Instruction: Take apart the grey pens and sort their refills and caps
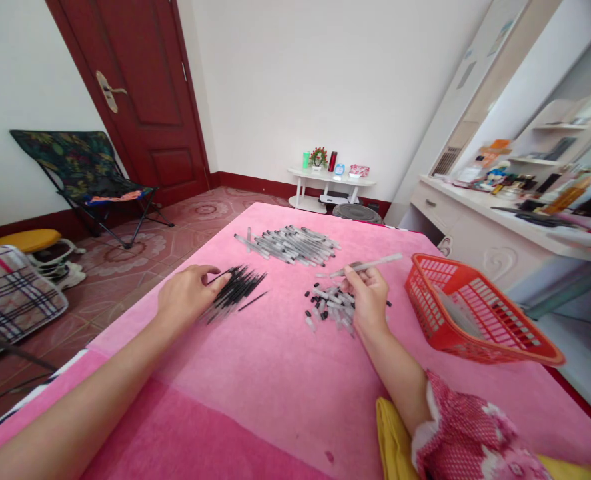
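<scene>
My right hand (370,293) pinches a clear pen barrel (382,261), which points out to the right. Below that hand lies a heap of black and clear pen caps (332,305), partly hidden by it. My left hand (188,293) is at the left edge of a pile of black pen refills (235,290), its thumb and forefinger closed around the end of one refill. A single refill (253,301) lies apart, right of that pile. Farther back rests a broad pile of capped-looking clear pen barrels (295,245).
A pink cloth (255,387) covers the table. On the right stands a red plastic basket (435,333) with clear pieces inside. Yellow fabric (394,440) lies by my right forearm. Beyond are a folding chair (75,167), a low white stand (332,177) and a cluttered dresser (480,213).
</scene>
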The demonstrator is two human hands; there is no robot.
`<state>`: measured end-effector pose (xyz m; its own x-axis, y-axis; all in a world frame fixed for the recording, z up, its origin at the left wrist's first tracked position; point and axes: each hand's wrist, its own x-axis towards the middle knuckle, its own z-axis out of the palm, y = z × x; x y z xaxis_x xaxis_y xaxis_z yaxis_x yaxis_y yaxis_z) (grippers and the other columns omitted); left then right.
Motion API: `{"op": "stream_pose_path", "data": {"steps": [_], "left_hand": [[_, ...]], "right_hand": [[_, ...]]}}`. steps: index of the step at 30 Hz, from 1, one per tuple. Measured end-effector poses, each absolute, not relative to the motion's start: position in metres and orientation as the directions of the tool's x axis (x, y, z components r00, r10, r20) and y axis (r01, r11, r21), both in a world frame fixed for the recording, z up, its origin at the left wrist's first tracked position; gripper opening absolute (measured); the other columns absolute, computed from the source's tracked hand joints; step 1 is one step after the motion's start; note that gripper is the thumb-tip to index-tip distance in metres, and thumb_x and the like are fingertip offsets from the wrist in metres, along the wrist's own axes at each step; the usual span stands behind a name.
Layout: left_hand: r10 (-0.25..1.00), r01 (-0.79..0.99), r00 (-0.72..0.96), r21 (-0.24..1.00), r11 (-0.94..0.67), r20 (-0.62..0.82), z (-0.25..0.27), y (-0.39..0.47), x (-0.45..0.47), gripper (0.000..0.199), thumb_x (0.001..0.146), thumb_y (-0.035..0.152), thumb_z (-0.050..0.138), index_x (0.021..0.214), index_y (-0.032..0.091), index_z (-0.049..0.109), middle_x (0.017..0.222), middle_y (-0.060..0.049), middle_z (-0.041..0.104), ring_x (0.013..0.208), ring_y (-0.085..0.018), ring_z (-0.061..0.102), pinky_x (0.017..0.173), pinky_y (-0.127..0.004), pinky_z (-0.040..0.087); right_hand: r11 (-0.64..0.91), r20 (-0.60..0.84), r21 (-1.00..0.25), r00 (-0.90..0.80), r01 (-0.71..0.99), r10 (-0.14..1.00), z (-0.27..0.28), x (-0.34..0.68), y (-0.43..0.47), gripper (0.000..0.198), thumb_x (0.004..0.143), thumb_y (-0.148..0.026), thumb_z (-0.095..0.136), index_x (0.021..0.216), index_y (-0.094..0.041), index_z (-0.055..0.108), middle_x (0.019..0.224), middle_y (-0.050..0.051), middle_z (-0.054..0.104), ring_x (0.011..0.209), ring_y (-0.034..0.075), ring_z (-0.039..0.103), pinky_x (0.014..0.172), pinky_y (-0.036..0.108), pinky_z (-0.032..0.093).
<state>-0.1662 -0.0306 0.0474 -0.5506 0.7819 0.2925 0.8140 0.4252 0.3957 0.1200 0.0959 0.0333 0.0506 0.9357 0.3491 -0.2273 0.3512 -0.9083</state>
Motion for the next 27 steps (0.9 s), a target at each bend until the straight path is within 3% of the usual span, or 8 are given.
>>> {"op": "stream_pose_path", "data": {"steps": [2,4,7,10,12,19,22,27], "left_hand": [[0.799,0.797,-0.520,0.508,0.326,0.302,0.056,-0.023,-0.150,0.047,0.069,0.061,0.050,0.084,0.022,0.071,0.072,-0.005,0.066,0.065,-0.020,0.056,0.054,-0.026,0.029],[0.859,0.648,-0.466,0.742,0.170,0.210,0.059,-0.009,-0.126,0.050,0.071,0.062,0.048,0.077,0.017,0.070,0.064,-0.004,0.062,0.060,-0.017,0.053,0.052,-0.025,0.030],[0.934,0.048,-0.350,0.994,0.098,-0.075,0.056,0.018,-0.080,0.056,0.070,0.064,0.048,0.081,0.012,0.068,0.054,-0.002,0.053,0.043,-0.009,0.040,0.044,-0.022,0.026],[0.961,-0.429,-0.188,0.897,0.106,-0.203,0.050,0.042,-0.030,0.049,0.071,0.059,0.053,0.077,0.013,0.065,0.063,-0.004,0.057,0.053,-0.010,0.050,0.054,-0.022,0.039],[0.972,-0.551,-0.100,0.825,0.124,-0.213,0.048,0.053,-0.003,0.047,0.075,0.058,0.051,0.081,0.013,0.065,0.078,-0.008,0.063,0.070,-0.014,0.058,0.067,-0.025,0.044],[0.993,-0.569,-0.114,0.821,-0.049,-0.020,0.042,0.058,0.014,0.039,0.080,0.044,0.053,0.100,0.012,0.061,0.105,-0.013,0.063,0.092,-0.019,0.060,0.078,-0.029,0.046],[0.992,-0.602,-0.123,0.794,-0.089,0.019,0.040,0.054,-0.002,0.035,0.082,0.039,0.053,0.104,0.013,0.059,0.109,-0.014,0.062,0.092,-0.020,0.061,0.074,-0.030,0.048],[0.999,-0.680,-0.046,0.732,-0.049,0.024,0.033,0.055,-0.028,0.026,0.082,0.029,0.055,0.103,0.015,0.060,0.108,-0.011,0.064,0.092,-0.018,0.062,0.077,-0.029,0.049]], "right_hand": [[0.356,0.353,-0.906,0.055,-0.229,0.934,0.035,0.120,0.095,0.022,0.069,-0.033,0.065,0.080,-0.016,0.055,0.056,-0.004,0.054,0.045,0.008,0.047,0.044,0.019,0.036],[0.350,0.350,-0.907,0.046,-0.232,0.936,0.036,0.119,0.095,0.023,0.069,-0.034,0.065,0.079,-0.016,0.055,0.056,-0.004,0.053,0.045,0.008,0.046,0.044,0.019,0.036],[0.318,0.328,-0.919,-0.004,-0.233,0.945,0.038,0.121,0.094,0.022,0.069,-0.034,0.065,0.077,-0.016,0.055,0.055,-0.004,0.053,0.045,0.007,0.046,0.044,0.020,0.036],[0.273,0.297,-0.934,-0.073,-0.230,0.952,0.040,0.123,0.094,0.020,0.068,-0.033,0.065,0.076,-0.017,0.055,0.053,-0.004,0.054,0.044,0.008,0.047,0.044,0.020,0.037],[0.249,0.280,-0.941,-0.115,-0.231,0.953,0.042,0.125,0.095,0.019,0.068,-0.032,0.064,0.077,-0.017,0.055,0.053,-0.004,0.055,0.043,0.008,0.047,0.043,0.020,0.037],[0.020,0.105,-0.977,-0.398,-0.213,0.911,0.043,0.122,0.094,0.026,0.065,-0.031,0.063,0.085,-0.017,0.060,0.055,-0.003,0.059,0.041,0.009,0.049,0.040,0.019,0.037],[-0.093,-0.006,-0.991,-0.655,-0.098,0.756,0.044,0.121,0.088,0.023,0.065,-0.031,0.062,0.082,-0.015,0.061,0.054,-0.003,0.058,0.039,0.008,0.047,0.040,0.018,0.037],[-0.026,-0.104,-0.994,-0.835,0.107,0.540,0.048,0.123,0.078,0.018,0.070,-0.029,0.061,0.078,-0.013,0.060,0.058,-0.001,0.059,0.042,0.006,0.049,0.040,0.016,0.033]]}}
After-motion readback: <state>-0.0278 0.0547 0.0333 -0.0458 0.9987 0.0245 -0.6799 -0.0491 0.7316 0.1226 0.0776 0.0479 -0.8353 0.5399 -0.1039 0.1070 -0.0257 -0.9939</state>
